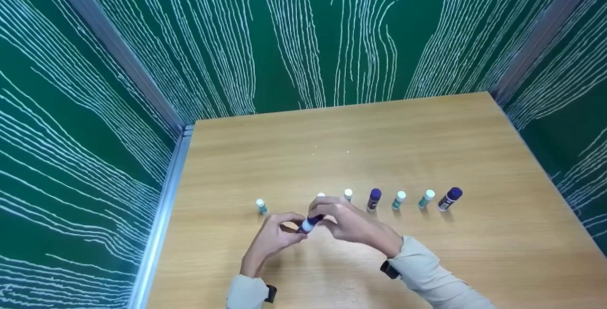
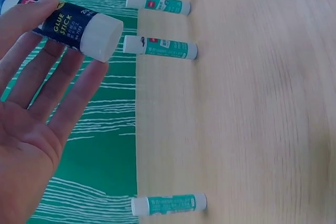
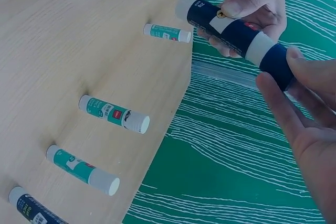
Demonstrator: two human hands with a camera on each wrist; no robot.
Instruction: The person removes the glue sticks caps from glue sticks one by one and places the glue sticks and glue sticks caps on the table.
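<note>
A large dark blue glue stick [image 3: 218, 27] with a white base is held in the air between both hands, tilted. My left hand [image 1: 280, 233] grips its body between thumb and fingers, and the label shows in the left wrist view. At the other end, my right hand [image 1: 348, 219] pinches the dark blue cap [image 3: 277, 65] between thumb and fingers. The cap sits against a white collar. Left of the hands stands a small teal glue stick [image 1: 262, 207]. Behind the right hand, another teal glue stick [image 1: 320, 195] is mostly hidden.
On the wooden table [image 1: 227, 157], more glue sticks stand upright in a row: teal ones [image 1: 348, 193] [image 1: 399, 200] [image 1: 427, 199] and dark blue ones [image 1: 374, 199] [image 1: 450, 199]. Green panels [image 1: 284, 39] with white lines surround the table. Tiny white specks lie farther back.
</note>
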